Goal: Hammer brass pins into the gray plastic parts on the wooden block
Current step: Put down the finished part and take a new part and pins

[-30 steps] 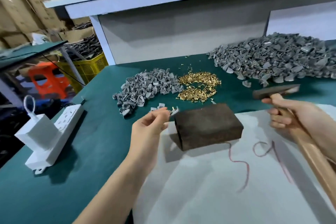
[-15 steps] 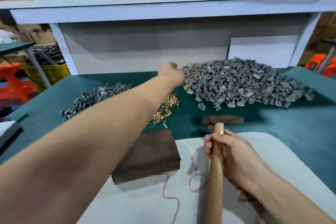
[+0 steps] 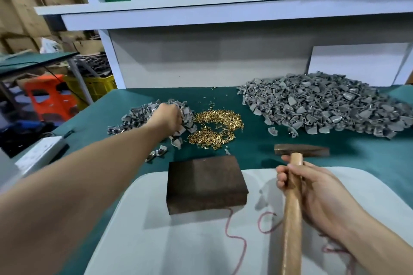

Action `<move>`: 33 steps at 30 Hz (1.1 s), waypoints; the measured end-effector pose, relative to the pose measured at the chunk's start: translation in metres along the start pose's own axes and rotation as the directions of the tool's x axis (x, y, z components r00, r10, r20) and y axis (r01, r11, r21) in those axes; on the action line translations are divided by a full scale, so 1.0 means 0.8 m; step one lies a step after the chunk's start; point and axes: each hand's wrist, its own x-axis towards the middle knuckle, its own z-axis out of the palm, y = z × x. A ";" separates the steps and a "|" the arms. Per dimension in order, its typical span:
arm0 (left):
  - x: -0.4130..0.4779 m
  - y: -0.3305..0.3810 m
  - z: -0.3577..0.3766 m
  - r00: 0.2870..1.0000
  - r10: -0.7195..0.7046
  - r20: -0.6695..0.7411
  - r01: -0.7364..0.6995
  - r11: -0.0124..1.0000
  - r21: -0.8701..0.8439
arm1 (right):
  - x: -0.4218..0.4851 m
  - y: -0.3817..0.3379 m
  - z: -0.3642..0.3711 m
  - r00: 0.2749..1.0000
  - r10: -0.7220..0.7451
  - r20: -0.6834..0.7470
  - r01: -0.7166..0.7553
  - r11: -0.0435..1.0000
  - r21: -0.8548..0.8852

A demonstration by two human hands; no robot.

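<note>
The block point(image 3: 206, 183) is dark wood, matt and slightly rough. The pins point(image 3: 215, 126) are glossy brass. The parts point(image 3: 324, 105) are matt gray plastic. The hammer point(image 3: 291, 219) has a smooth pale wooden handle and a dull dark metal head. The counter point(image 3: 368, 152) cover is matt green; the sheet point(image 3: 201, 248) is matt, pale.

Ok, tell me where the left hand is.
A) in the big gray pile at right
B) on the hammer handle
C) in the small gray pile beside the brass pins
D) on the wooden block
C: the left hand is in the small gray pile just left of the brass pins, clear of the wooden block.
</note>
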 end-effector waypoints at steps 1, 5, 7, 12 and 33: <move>-0.001 -0.002 -0.004 1.000 0.008 -0.015 -0.008 1.000 -0.007 | 0.000 0.000 0.000 1.000 0.001 -0.001 -0.001 1.000 -0.002; -0.004 -0.008 -0.022 0.999 0.011 -0.045 -0.015 0.995 -0.098 | 0.001 0.000 0.000 1.000 0.019 -0.005 -0.019 1.000 -0.011; -0.006 -0.010 -0.031 0.999 0.022 -0.040 -0.027 0.991 -0.132 | 0.001 -0.002 -0.002 0.999 0.033 0.007 -0.033 0.999 -0.012; -0.042 0.016 -0.067 0.977 0.211 0.011 -0.203 0.950 -0.236 | 0.001 -0.004 -0.004 0.999 0.048 -0.019 -0.048 0.998 -0.036; -0.041 0.029 0.001 0.914 0.344 0.217 -0.338 0.939 -0.065 | 0.002 0.003 0.001 0.989 -0.024 -0.149 0.004 0.991 -0.132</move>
